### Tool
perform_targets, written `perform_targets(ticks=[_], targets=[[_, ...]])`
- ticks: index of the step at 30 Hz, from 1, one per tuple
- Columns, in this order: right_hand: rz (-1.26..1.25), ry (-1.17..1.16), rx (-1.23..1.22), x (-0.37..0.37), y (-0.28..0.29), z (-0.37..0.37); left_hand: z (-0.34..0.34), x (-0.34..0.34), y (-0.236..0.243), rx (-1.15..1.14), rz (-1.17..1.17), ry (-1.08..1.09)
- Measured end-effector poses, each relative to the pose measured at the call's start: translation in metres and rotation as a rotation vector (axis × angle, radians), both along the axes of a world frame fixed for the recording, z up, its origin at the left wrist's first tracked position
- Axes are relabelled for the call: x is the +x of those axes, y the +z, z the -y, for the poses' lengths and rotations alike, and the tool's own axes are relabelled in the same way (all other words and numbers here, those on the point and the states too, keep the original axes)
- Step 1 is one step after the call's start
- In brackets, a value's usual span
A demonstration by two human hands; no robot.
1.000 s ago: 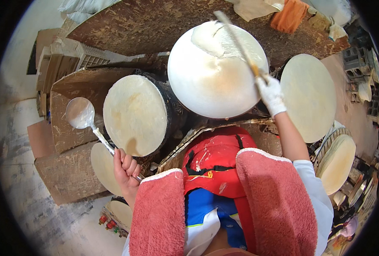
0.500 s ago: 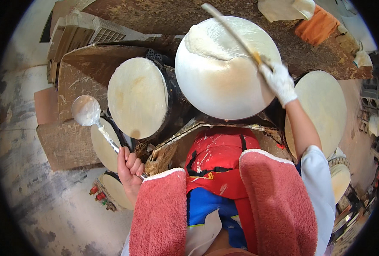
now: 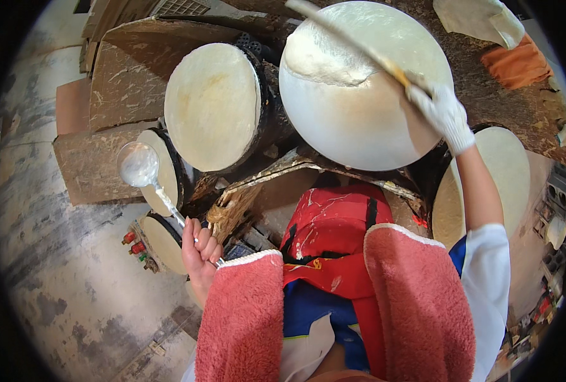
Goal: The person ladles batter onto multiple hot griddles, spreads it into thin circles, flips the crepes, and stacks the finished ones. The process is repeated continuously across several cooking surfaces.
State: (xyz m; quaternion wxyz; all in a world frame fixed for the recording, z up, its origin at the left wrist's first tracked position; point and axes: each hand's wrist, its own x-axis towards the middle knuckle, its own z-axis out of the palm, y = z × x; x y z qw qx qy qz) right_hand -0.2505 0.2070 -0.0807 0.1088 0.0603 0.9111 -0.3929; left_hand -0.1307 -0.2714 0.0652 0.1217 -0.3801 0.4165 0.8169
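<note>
My gloved right hand [image 3: 445, 116] is closed around the yellow end of a long wooden stick [image 3: 346, 44] slanting across a large round griddle [image 3: 366, 137]. Beneath and beside the stick, thick white batter [image 3: 321, 60] lies heaped on the upper left of the griddle; the rest of the surface has a thin pale coat. My bare left hand [image 3: 200, 251] grips the handle of a metal ladle [image 3: 138, 164] over on the left. White batter smears the ladle's bowl, which is held apart from the griddles.
To the left stands another round griddle [image 3: 213, 105] with a pale coating, and a similar one [image 3: 496, 178] is at the right under my forearm. Smaller rounds [image 3: 165, 242] sit lower left. Brown boards [image 3: 130, 83] rise behind; an orange cloth [image 3: 515, 63] lies upper right.
The whole view has shifted, putting the griddles higher and farther right. Across the main griddle, the stick's far end has swung left, and the batter looks more gathered at upper left. Both grips persist.
</note>
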Motion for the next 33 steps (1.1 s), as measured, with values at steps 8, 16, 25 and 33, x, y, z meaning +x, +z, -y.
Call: perform_targets(ticks=[8,16,25,33], targets=[[0.088,0.145,-0.126,0.067,0.004,0.048,0.019,-0.006,0.000,-0.009,-0.007,-0.055],[0.443,-0.573,-0.521,0.257,-0.026,0.181,0.095,-0.040,-0.024,0.182,-0.015,-0.253],[-0.168,-0.862,-1.378,0.087,-0.057,0.363,0.202,-0.029,-0.022,0.142,-0.079,-0.271],[0.050,-1.370,-1.230,0.092,-0.048,0.401,0.260,-0.040,-0.032,0.283,-0.117,-0.284]])
